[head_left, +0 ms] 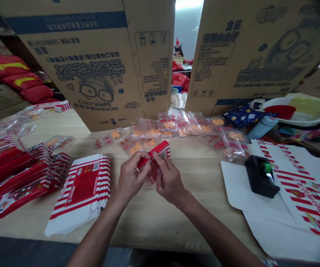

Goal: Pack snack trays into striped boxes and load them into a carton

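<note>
I'm pinching a small red-and-white striped cardboard carton (161, 150) w/ L hand (132, 176) and R hand (169, 181), both clamped on it. A flat stack of striped carton blanks (79, 193) is sitting nearby on a pale wooden table (154, 222).

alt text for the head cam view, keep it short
The left hand and right hand pinch a small red-and-white striped carton above a wooden table. Around them lie a stack of flat striped cartons, clear packets of orange pieces and a black tape dispenser, with large cardboard boxes standing behind.
</note>
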A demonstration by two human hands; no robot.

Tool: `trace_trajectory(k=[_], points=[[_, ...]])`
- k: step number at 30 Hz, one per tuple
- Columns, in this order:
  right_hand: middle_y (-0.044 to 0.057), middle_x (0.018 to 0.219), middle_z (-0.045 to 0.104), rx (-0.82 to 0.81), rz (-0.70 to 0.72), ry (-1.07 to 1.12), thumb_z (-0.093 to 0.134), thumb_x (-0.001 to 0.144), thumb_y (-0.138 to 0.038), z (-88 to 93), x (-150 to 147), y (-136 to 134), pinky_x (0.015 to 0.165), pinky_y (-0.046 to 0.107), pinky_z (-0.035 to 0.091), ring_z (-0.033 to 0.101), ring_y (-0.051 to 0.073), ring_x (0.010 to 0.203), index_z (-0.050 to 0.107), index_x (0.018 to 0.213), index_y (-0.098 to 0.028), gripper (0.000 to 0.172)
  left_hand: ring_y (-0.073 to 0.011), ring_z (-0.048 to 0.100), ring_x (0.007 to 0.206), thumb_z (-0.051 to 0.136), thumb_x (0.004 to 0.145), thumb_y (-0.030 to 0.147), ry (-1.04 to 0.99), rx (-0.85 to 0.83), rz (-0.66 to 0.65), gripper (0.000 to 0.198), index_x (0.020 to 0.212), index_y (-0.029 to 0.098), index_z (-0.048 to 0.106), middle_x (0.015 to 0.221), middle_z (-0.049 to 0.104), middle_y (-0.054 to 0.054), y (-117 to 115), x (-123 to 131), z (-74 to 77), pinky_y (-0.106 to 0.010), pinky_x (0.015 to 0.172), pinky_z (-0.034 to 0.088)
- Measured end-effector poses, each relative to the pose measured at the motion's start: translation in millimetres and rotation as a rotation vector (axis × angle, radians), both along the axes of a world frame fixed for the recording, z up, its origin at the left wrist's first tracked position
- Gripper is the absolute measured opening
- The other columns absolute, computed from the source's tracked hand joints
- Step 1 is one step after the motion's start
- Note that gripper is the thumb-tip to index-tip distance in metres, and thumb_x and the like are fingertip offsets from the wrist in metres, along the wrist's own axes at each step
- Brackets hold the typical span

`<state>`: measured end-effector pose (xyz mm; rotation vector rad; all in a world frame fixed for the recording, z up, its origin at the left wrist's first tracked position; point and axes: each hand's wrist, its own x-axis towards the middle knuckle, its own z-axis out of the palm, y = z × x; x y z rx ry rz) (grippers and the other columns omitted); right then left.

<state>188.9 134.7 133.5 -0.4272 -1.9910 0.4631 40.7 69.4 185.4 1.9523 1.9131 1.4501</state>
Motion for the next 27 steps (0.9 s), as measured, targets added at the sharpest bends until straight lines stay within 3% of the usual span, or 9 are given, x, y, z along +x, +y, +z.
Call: trace_trajectory(k=[4, 9, 11, 14, 16, 18, 20, 23, 27], points=[[0.016, 0.128, 0.058, 0.194, -0.009, 0.006, 0.043, 0.088, -0.008, -7.1, -1, 2, 0.100, 0.045, 0.053, 0.058, 0.028, 0.117, 0.032, 0.158, -0.021, 0.072, -0.0120, 0.063, 0.070, 0.059, 0.092, 0.028, -0.083, -0.008, 0.079, 0.018, 0.108, 0.018, 0.061, 0.090, 0.068, -0.001, -3, 0, -3.1, -0.020, 0.062, 0.049], [0.023, 0.125, 0.056, 0.201, -0.032, -0.109, 0.042, 0.087, -0.004, -16.9, -9, -3, 0.098, 0.048, 0.052, 0.055, 0.031, 0.117, 0.033, 0.155, -0.006, 0.069, -0.0203, 0.067, 0.103, 0.055, 0.096, 0.033, -0.194, 0.015, 0.067, 0.031, 0.121, 0.020, 0.067, 0.113, 0.070, -0.008, -3, -2, -17.4, -0.029, 0.088, 0.053], [0.022, 0.117, 0.059, 0.232, -0.008, -0.210, 0.047, 0.086, -0.006, -22.8, -12, -3, 0.094, 0.047, 0.053, 0.056, 0.031, 0.108, 0.049, 0.142, -0.002, 0.056, -0.0218, 0.067, 0.103, 0.056, 0.094, 0.040, -0.330, 0.004, 0.171, 0.033, 0.117, 0.018, 0.068, 0.114, 0.070, -0.009, -10, -5, -38.2, -0.030, 0.087, 0.054], [0.015, 0.109, 0.061, 0.111, -0.016, -0.408, 0.054, 0.081, -0.006, -29.5, -9, 16, 0.095, 0.041, 0.052, 0.057, 0.026, 0.102, 0.068, 0.115, -0.011, 0.037, -0.0255, 0.067, 0.092, 0.056, 0.089, 0.053, -0.465, -0.057, 0.425, 0.043, 0.107, 0.015, 0.065, 0.099, 0.069, -0.010, -30, -15, -85.7, -0.037, 0.081, 0.056], [0.011, 0.110, 0.061, -0.046, -0.120, -0.603, 0.056, 0.079, -0.004, -31.7, -5, 43, 0.096, 0.034, 0.051, 0.059, 0.022, 0.103, 0.069, 0.111, -0.016, 0.037, -0.0299, 0.065, 0.088, 0.054, 0.086, 0.058, -0.341, -0.166, 0.561, 0.047, 0.101, 0.015, 0.063, 0.092, 0.067, -0.011, -45, -25, -116.4, -0.044, 0.079, 0.055], [0.011, 0.111, 0.063, -0.158, -0.257, -0.768, 0.054, 0.079, -0.001, -33.3, -4, 78, 0.096, 0.030, 0.051, 0.061, 0.020, 0.105, 0.069, 0.115, -0.015, 0.041, -0.0382, 0.062, 0.100, 0.054, 0.082, 0.060, -0.084, -0.214, 0.604, 0.052, 0.100, 0.013, 0.062, 0.099, 0.066, -0.017, -52, -32, -133.9, -0.054, 0.087, 0.052], [0.017, 0.116, 0.063, -0.194, -0.370, -0.854, 0.056, 0.080, -0.001, -36.0, -7, 114, 0.098, 0.035, 0.050, 0.061, 0.025, 0.110, 0.067, 0.119, -0.009, 0.042, -0.0400, 0.059, 0.110, 0.051, 0.085, 0.056, 0.115, -0.234, 0.516, 0.049, 0.107, 0.013, 0.061, 0.110, 0.065, -0.020, -47, -30, -133.3, -0.057, 0.094, 0.047], [0.028, 0.134, 0.055, -0.196, -0.495, -0.937, 0.066, 0.079, -0.004, -41.1, -20, 162, 0.105, 0.049, 0.045, 0.052, 0.037, 0.127, 0.058, 0.132, -0.001, 0.053, -0.0321, 0.059, 0.115, 0.046, 0.094, 0.045, 0.244, -0.341, 0.241, 0.036, 0.114, 0.019, 0.062, 0.121, 0.064, -0.014, -14, -8, -110.2, -0.050, 0.099, 0.045], [0.017, 0.144, 0.052, -0.159, -0.601, -1.029, 0.068, 0.093, -0.025, -37.9, -26, 212, 0.108, 0.057, 0.044, 0.052, 0.033, 0.131, 0.056, 0.136, -0.014, 0.046, -0.0341, 0.057, 0.120, 0.053, 0.093, 0.047, 0.354, -0.611, 0.024, 0.041, 0.118, 0.017, 0.064, 0.127, 0.062, -0.016, 45, 33, -91.5, -0.049, 0.102, 0.042]])
